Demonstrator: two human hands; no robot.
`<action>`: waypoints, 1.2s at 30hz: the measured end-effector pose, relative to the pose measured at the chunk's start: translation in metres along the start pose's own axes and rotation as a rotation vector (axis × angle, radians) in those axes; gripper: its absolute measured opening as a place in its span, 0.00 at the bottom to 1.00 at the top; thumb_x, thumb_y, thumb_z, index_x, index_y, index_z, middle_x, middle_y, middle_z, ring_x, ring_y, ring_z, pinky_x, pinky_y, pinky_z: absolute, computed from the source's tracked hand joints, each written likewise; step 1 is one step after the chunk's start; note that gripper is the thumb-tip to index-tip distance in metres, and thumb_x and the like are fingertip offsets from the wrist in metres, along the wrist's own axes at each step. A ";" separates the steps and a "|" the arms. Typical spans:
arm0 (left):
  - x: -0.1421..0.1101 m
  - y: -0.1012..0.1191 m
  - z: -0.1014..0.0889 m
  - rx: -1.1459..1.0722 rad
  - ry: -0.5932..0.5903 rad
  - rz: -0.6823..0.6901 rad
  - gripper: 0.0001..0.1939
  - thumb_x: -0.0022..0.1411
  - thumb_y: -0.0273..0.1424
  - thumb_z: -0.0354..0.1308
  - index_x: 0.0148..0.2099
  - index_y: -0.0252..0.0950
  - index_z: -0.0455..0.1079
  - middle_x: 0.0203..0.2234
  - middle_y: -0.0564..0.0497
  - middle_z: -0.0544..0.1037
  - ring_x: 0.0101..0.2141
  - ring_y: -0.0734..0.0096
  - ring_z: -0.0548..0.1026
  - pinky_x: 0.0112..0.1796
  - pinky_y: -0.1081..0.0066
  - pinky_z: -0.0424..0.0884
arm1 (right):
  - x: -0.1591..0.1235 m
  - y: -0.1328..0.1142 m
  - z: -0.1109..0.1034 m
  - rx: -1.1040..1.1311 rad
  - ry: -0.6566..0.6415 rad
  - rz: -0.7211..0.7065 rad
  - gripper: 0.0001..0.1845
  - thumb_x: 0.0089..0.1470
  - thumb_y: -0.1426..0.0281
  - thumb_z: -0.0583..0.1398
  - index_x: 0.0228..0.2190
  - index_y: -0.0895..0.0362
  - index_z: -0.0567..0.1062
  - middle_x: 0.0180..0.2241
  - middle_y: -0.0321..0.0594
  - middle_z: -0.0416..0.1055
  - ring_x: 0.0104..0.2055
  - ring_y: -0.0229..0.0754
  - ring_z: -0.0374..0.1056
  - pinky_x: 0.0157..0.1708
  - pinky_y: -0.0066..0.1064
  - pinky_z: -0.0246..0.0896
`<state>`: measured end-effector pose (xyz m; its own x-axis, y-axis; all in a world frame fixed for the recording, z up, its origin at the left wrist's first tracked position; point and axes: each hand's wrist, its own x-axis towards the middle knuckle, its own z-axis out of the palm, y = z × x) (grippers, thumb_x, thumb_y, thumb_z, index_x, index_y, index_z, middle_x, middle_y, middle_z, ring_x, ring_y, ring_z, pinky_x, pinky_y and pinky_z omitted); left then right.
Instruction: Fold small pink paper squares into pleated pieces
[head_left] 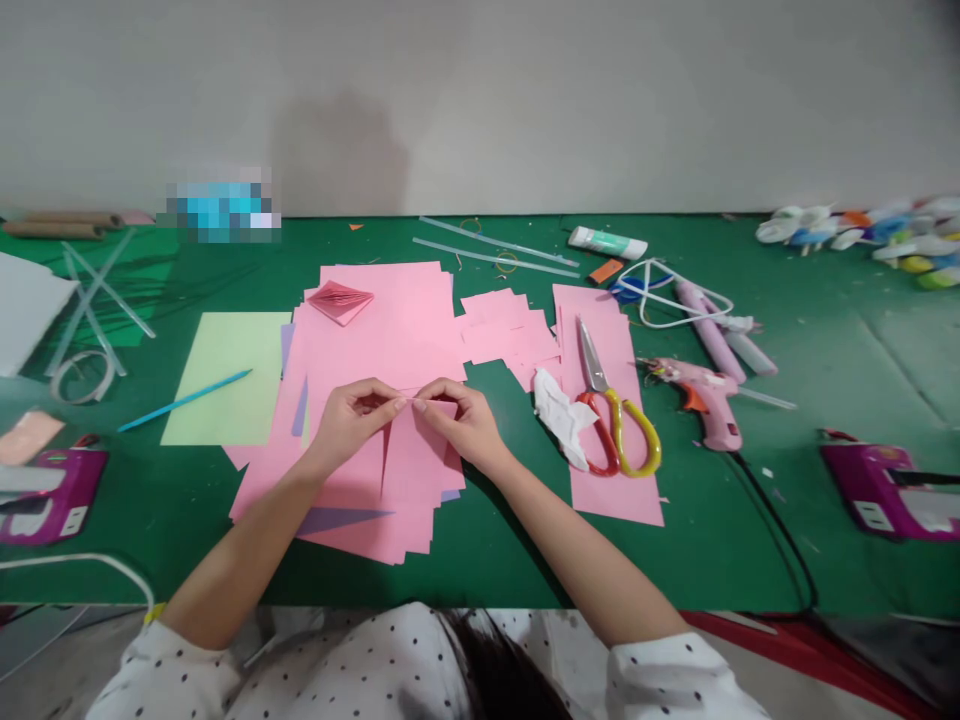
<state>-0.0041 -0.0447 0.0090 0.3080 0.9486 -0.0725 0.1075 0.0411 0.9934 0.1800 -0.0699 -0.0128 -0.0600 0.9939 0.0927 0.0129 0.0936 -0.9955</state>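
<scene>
Over a stack of pink paper (pixel 375 340), my two hands meet and pinch the upper edge of one pink sheet of paper (pixel 416 455). My left hand (pixel 364 415) is closed on the left part of that edge. On its right part, my right hand (pixel 463 420) is closed with thumb and fingertips together. The sheet hangs down from the fingers and casts a narrow shadow on the stack. A folded pink paper piece (pixel 341 300) lies at the stack's upper left. Small pink paper squares (pixel 517 335) are scattered right of the stack.
Scissors (pixel 600 400) with red and yellow handles rest on a pink paper strip (pixel 619 495), beside crumpled white tissue (pixel 559 415). Farther right lies a pink glue gun (pixel 705 395). A blue pencil (pixel 184 400) crosses light green paper (pixel 225 345). Clear glue sticks (pixel 495 256) lie behind.
</scene>
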 end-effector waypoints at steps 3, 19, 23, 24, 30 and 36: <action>0.000 -0.001 -0.001 -0.002 0.001 -0.015 0.10 0.56 0.36 0.69 0.34 0.35 0.79 0.29 0.49 0.81 0.30 0.73 0.76 0.33 0.72 0.71 | 0.000 0.000 0.000 -0.001 0.005 0.006 0.08 0.52 0.64 0.65 0.27 0.55 0.76 0.27 0.37 0.75 0.31 0.39 0.70 0.36 0.32 0.66; 0.000 -0.002 -0.002 -0.049 -0.012 -0.026 0.13 0.55 0.38 0.69 0.29 0.34 0.75 0.21 0.54 0.72 0.23 0.78 0.67 0.25 0.75 0.64 | 0.001 -0.003 -0.003 -0.041 0.044 0.034 0.09 0.51 0.62 0.66 0.27 0.54 0.77 0.28 0.37 0.76 0.31 0.40 0.70 0.35 0.33 0.66; 0.000 -0.002 -0.004 -0.023 -0.037 -0.018 0.13 0.57 0.39 0.68 0.30 0.34 0.74 0.22 0.54 0.73 0.24 0.77 0.69 0.27 0.74 0.66 | 0.002 -0.001 -0.002 -0.033 0.052 0.007 0.09 0.51 0.62 0.66 0.27 0.54 0.77 0.27 0.37 0.77 0.32 0.41 0.71 0.36 0.34 0.67; 0.000 -0.001 -0.004 0.001 -0.041 -0.007 0.13 0.57 0.39 0.68 0.31 0.34 0.75 0.23 0.53 0.74 0.25 0.76 0.70 0.28 0.74 0.67 | 0.002 -0.001 -0.002 -0.028 0.048 0.004 0.09 0.51 0.61 0.66 0.27 0.54 0.78 0.28 0.37 0.77 0.32 0.41 0.71 0.36 0.34 0.67; -0.002 -0.001 -0.004 0.094 -0.033 0.031 0.13 0.60 0.39 0.65 0.30 0.34 0.75 0.23 0.53 0.74 0.26 0.76 0.69 0.29 0.74 0.66 | 0.002 0.001 0.000 -0.032 0.029 0.006 0.11 0.51 0.60 0.66 0.27 0.54 0.78 0.29 0.38 0.78 0.33 0.41 0.72 0.38 0.35 0.68; 0.000 0.000 -0.004 0.027 -0.004 0.004 0.14 0.57 0.40 0.67 0.30 0.35 0.73 0.23 0.54 0.73 0.24 0.76 0.69 0.27 0.74 0.67 | 0.002 0.004 0.000 0.026 0.052 0.031 0.11 0.51 0.59 0.67 0.29 0.54 0.79 0.29 0.38 0.78 0.32 0.41 0.72 0.36 0.35 0.68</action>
<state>-0.0075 -0.0433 0.0096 0.3125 0.9474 -0.0694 0.1319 0.0291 0.9908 0.1804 -0.0670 -0.0167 -0.0084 0.9981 0.0617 -0.0119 0.0616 -0.9980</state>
